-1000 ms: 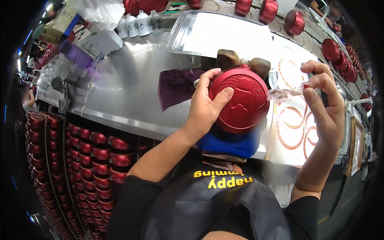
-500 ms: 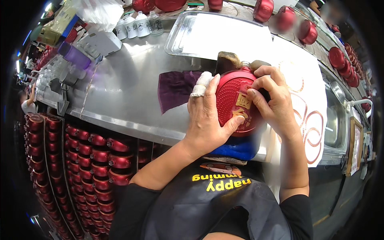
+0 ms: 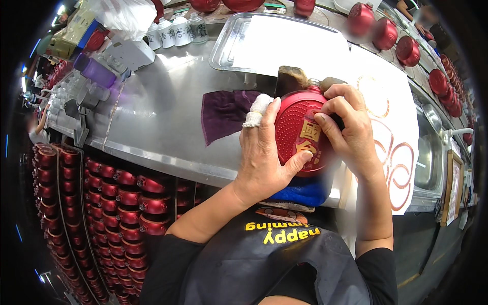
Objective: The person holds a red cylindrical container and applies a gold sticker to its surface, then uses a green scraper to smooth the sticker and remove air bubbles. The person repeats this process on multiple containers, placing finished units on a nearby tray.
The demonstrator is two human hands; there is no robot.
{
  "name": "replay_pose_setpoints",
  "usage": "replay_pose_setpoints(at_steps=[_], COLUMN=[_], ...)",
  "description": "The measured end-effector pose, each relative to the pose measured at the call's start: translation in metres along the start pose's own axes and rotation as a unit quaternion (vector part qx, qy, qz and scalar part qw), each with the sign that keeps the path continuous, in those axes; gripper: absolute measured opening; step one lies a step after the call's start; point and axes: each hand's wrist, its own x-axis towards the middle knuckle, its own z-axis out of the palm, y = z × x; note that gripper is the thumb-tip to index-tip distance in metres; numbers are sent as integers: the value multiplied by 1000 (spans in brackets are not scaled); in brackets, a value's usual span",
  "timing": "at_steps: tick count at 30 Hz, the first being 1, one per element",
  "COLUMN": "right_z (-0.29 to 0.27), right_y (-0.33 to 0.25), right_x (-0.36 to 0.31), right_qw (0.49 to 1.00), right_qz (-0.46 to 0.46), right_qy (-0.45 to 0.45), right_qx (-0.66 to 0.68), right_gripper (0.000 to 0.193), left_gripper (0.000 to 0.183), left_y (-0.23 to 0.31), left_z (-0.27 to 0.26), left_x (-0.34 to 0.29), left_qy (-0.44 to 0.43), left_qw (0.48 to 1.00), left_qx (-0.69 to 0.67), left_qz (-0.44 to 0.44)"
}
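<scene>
A round, flat red bottle (image 3: 290,127) with raised dots and gold lettering lies tilted before me, its threaded neck pointing away. My left hand (image 3: 260,160) grips its left side, the thumb pressed on the lower gold lettering; one finger wears a white wrap (image 3: 258,109). Over the upper right of the bottle face, my right hand (image 3: 351,127) has thumb and forefinger pinched together. Whatever they hold, if anything, is too small to make out. Behind the bottle stand dark brown blocks (image 3: 291,80). A blue towel (image 3: 300,192) lies under its near edge.
A purple cloth (image 3: 223,114) lies on the steel table (image 3: 162,117). Beyond are a metal tray (image 3: 219,58) with white paper and several small bottles (image 3: 180,29). Orange ring-shaped strips (image 3: 401,170) lie at right, near a sink (image 3: 429,152). Racked red bottles (image 3: 129,198) fill the lower left.
The row of red bottles along the far right has moved rightward. Both hands keep nearly the same hold, with the right pinch at the same spot on the bottle face.
</scene>
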Motion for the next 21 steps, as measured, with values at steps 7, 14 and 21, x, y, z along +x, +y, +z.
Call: replay_pose_setpoints(at_steps=[7, 14, 21], right_z=[1, 1, 1], right_y=[1, -1, -2], right_x=[3, 4, 3], right_qw=[1000, 1000, 1000], right_qz=[-16, -4, -1], right_qy=[4, 1, 4], right_qx=[-6, -9, -6], right_gripper=[16, 17, 19], left_gripper=[101, 102, 103], left_y=[0, 4, 5], left_z=[1, -1, -1], left_x=[1, 2, 2], left_qy=[3, 3, 3], left_qw=[1000, 1000, 1000], left_qx=[5, 15, 21], left_qz=[2, 1, 0])
